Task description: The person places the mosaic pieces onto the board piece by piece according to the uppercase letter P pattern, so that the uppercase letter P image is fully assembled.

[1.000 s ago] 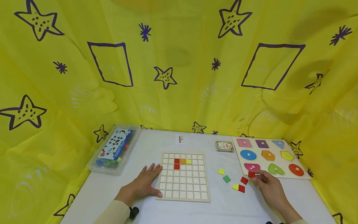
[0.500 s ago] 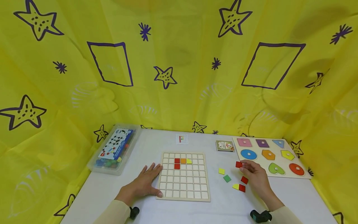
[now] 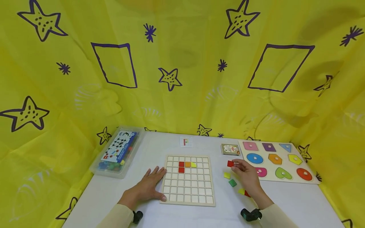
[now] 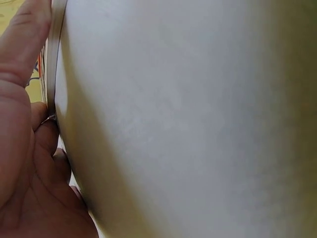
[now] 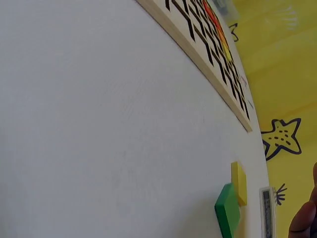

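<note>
My right hand (image 3: 249, 179) pinches a red square tile (image 3: 230, 163) above the table, right of the wooden grid board (image 3: 186, 183). Set in the board's cells are red tiles (image 3: 181, 170), an orange tile (image 3: 187, 164) and a yellow rounded piece (image 3: 193, 164). My left hand (image 3: 145, 188) rests with spread fingers against the board's left edge; the left wrist view shows it (image 4: 25, 148) close up. Near the right hand lie a yellow tile (image 3: 226, 175), a green tile (image 3: 232, 183), a yellow rounded piece (image 3: 241, 191) and a partly hidden red tile (image 3: 247, 193).
Behind the board lies a small pattern card (image 3: 186, 142). A card box (image 3: 230, 149) and a knobbed shape puzzle (image 3: 271, 164) are at the back right. On the left stands a clear plastic case (image 3: 117, 153). A yellow curtain (image 3: 182, 104) surrounds the table.
My right hand has carried the red tile leftward and away from me, from beside the puzzle toward the board. It now covers one loose red tile. The left hand has stayed put.
</note>
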`<state>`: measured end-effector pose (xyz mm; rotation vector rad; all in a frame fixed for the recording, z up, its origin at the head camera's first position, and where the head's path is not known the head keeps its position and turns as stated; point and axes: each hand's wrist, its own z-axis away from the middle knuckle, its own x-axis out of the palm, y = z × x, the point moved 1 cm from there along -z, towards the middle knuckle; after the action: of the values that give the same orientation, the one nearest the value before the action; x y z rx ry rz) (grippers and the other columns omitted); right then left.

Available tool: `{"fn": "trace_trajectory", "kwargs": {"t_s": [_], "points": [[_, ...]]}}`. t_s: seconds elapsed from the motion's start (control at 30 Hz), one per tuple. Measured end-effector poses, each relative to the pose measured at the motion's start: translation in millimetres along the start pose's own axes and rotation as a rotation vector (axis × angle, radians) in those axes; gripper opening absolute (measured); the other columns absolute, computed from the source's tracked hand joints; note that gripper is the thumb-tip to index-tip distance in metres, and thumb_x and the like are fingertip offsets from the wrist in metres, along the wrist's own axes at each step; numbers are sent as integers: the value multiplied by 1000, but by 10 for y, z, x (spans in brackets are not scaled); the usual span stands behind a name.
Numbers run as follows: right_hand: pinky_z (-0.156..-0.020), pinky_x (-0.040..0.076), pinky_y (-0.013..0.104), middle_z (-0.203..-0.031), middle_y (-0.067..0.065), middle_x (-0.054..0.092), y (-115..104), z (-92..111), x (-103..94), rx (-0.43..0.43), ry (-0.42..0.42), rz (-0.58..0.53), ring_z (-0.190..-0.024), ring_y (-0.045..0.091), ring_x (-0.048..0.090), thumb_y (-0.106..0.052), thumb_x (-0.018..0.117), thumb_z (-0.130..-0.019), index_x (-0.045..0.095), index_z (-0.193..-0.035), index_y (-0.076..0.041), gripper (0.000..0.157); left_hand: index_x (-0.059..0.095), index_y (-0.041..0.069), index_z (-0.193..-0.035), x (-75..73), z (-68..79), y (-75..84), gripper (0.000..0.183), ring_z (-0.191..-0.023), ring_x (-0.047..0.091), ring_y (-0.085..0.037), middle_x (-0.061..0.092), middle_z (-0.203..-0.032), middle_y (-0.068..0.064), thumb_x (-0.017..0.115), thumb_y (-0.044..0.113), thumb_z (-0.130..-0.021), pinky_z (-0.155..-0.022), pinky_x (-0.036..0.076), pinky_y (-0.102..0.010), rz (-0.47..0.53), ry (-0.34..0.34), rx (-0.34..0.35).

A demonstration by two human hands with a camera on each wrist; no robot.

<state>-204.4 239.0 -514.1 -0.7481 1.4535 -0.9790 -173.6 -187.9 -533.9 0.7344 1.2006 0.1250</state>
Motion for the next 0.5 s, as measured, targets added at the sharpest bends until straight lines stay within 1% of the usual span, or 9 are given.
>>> {"fn": "trace_trajectory", "kwargs": {"t_s": [0.13, 0.23, 0.37, 0.5], "points": [[-78, 58, 14, -116, 13, 71, -45, -8, 126, 13, -8, -50, -102, 21, 61, -8, 69, -101, 69, -134, -9, 32, 30, 3, -166, 1, -6, 0, 121, -163, 13, -42, 27, -173, -17, 92, 49, -73, -133, 3, -63, 2, -1, 11], [-76, 58, 15, -111, 13, 72, -76, -23, 222, -9, 0, -70, -97, 19, 62, -6, 71, -100, 71, -132, -7, 31, 30, 3, -166, 7, -10, -1, 121, -163, 13, -42, 27, -173, -17, 93, 49, -73, -133, 3, -63, 3, -2, 13], [-73, 57, 14, -106, 12, 74, -126, -37, 353, -39, 11, -78, -91, 13, 63, -4, 72, -98, 72, -129, -5, 30, 30, 4, -166, 16, -10, -8, 122, -164, 13, -41, 27, -174, -16, 93, 50, -72, -133, 3, -62, 2, -2, 5], [-72, 56, 14, -103, 13, 75, -185, -44, 487, -59, 13, -102, -89, 11, 63, -2, 73, -97, 74, -126, -3, 29, 30, 5, -166, 16, -20, -29, 122, -164, 12, -40, 27, -174, -15, 92, 51, -72, -133, 3, -62, -1, 3, 0]]}}
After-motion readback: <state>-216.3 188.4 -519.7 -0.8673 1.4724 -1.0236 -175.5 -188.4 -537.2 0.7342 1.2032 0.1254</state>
